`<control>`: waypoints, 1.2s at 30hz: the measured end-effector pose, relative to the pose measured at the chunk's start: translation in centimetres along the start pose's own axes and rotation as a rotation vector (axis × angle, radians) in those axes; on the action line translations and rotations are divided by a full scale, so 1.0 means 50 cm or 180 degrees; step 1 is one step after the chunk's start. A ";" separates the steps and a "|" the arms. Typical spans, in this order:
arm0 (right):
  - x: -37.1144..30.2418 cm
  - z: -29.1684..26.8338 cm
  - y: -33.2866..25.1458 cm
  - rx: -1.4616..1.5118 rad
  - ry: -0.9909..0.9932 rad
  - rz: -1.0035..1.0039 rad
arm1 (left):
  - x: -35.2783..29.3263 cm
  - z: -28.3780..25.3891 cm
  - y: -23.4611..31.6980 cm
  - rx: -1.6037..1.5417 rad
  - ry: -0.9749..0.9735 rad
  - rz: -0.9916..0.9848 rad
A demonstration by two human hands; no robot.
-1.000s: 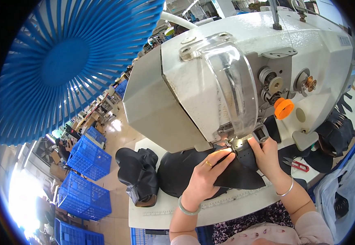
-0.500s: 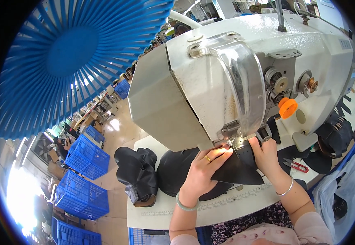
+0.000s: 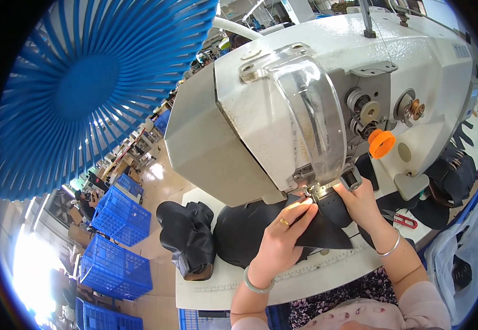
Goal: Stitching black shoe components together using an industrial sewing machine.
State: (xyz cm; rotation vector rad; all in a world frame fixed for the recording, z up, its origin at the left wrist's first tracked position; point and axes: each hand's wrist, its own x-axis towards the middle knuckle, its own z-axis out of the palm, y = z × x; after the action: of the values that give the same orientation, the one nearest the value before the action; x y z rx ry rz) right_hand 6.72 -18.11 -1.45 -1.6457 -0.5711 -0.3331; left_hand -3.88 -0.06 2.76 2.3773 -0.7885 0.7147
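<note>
A black leather piece lies under the needle area of a large white sewing machine. My left hand, with a ring and a pale bangle, is closed on the left side of the leather, its fingertips beside the presser foot. On the other side, my right hand pinches the leather's right edge close to the foot; part of its grip is hidden. A row of small holes shows on the lit part of the leather. More black leather spreads out left of my left hand.
A crumpled black leather upper rests on the table's left end. Red-handled thread snips lie right of my right hand. A ruler strip runs along the front. Blue crates stand on the floor; a blue fan looms upper left.
The view has shifted slightly, so the machine sits further left in it. Both hands and the leather have moved a little to the right relative to the needle. Both grips stay the same.
</note>
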 end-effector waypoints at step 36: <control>0.015 0.000 -0.017 -0.0263 0.0049 -0.0050 | 0.008 0.010 -0.004 0.0727 0.0123 0.0200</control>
State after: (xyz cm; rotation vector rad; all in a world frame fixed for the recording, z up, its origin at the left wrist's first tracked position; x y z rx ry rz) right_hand 6.89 -17.91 -0.35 -1.7173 -0.5653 -0.3850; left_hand -3.31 -0.37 2.60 2.5411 -0.8060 0.9172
